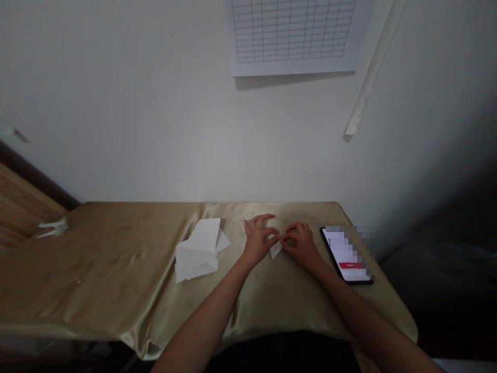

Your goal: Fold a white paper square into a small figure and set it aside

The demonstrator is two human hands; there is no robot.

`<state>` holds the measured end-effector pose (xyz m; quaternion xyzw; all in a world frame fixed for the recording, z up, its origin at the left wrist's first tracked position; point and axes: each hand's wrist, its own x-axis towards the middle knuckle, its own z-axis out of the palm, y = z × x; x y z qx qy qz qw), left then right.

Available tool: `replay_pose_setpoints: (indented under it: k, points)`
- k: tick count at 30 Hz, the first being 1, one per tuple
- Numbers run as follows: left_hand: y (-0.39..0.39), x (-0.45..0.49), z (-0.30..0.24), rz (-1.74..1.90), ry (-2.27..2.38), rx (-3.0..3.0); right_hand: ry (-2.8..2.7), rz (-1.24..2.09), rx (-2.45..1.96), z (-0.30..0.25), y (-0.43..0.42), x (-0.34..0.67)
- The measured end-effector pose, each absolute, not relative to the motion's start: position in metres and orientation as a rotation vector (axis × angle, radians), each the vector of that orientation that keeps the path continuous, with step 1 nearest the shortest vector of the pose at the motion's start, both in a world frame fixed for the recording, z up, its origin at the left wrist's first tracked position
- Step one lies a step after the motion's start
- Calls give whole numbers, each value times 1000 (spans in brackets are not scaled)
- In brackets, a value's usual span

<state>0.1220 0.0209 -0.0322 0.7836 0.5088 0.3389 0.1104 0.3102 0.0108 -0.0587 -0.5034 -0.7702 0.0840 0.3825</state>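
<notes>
Pinching at centre frame, head view: left hand [257, 241] and right hand [302, 246] meet fingertip to fingertip on a small folded white paper [275, 250]. Fingers are curled narrow on its top edge. The paper's lower corner rests on the gold tablecloth [116, 259]. Left of the hands: loose stack of white sheets [198, 251]. Right of them: phone [347, 254], screen lit, lying flat. Upper frame: grid chart [291, 31] on the wall.
</notes>
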Motion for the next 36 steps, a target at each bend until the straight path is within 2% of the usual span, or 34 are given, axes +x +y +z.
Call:
replay_pose_setpoints:
  k: [17,36]
  points:
    - [27,121,-38,1019,1540,2246,-2022,166,-1265,-59,11,313]
    - [30,120,-42,872,1433,2307,-1997,234,-1247,-60,10,312]
